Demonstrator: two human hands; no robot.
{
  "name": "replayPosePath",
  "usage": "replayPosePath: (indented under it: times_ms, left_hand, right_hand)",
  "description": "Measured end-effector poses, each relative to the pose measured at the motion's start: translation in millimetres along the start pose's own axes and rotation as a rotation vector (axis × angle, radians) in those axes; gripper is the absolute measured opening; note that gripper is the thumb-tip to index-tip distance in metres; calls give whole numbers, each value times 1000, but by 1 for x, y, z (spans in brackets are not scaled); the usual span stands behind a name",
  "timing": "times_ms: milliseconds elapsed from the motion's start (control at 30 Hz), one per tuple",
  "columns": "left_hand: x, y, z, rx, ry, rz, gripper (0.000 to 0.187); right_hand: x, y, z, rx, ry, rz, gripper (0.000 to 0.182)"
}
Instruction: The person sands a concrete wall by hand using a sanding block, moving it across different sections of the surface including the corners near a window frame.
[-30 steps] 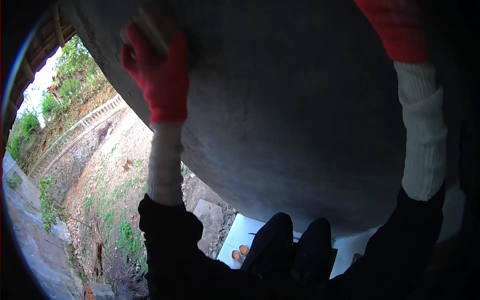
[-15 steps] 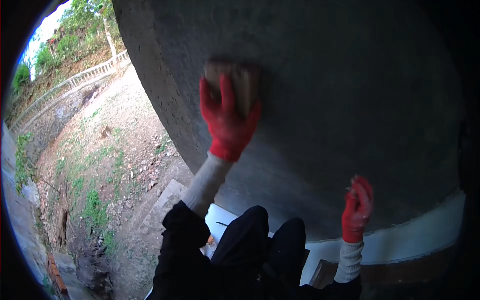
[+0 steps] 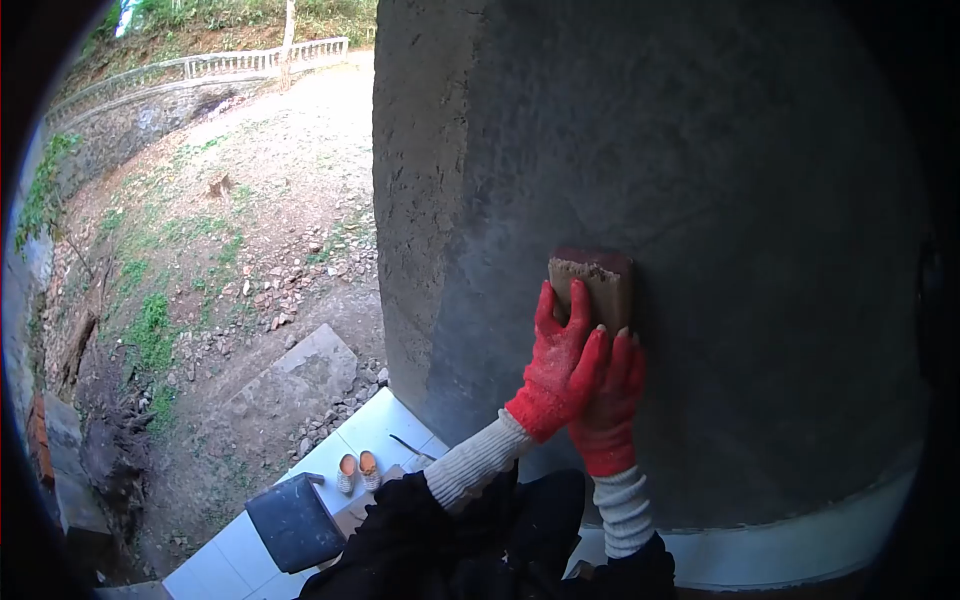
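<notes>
1. Two small shoes (image 3: 358,470) sat on the white tiled floor (image 3: 372,425) at lower left, beside a dark stool (image 3: 294,520).
2. Left hand (image 3: 558,365), red-gloved, pressed a brown block (image 3: 592,285) against the grey plastered wall (image 3: 720,200) at centre frame, fingers spread over it.
3. Right hand (image 3: 610,400) lay just beneath, fingers together, touching the block's lower edge.
</notes>
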State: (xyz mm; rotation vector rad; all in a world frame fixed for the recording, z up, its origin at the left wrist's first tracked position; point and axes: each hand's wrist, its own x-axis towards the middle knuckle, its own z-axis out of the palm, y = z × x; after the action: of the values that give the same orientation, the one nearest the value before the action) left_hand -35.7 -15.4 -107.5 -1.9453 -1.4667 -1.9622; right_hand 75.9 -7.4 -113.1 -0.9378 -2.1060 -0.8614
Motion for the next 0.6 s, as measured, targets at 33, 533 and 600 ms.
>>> replayPosePath:
  times_ms: [33, 533, 600]
  left_hand:
    - [-2, -1, -1, -8, 18, 1, 71]
    - [-14, -10, -60, -721, 155, -574, 46]
    - [-17, -1, -66, -577, 76, -608, 19]
  right_hand:
    - [6, -3, 11, -9, 5, -17, 79]
    - [354, 138, -148, -673, 497, -177, 79]
    - [404, 151, -156, -710, 566, -193, 75]
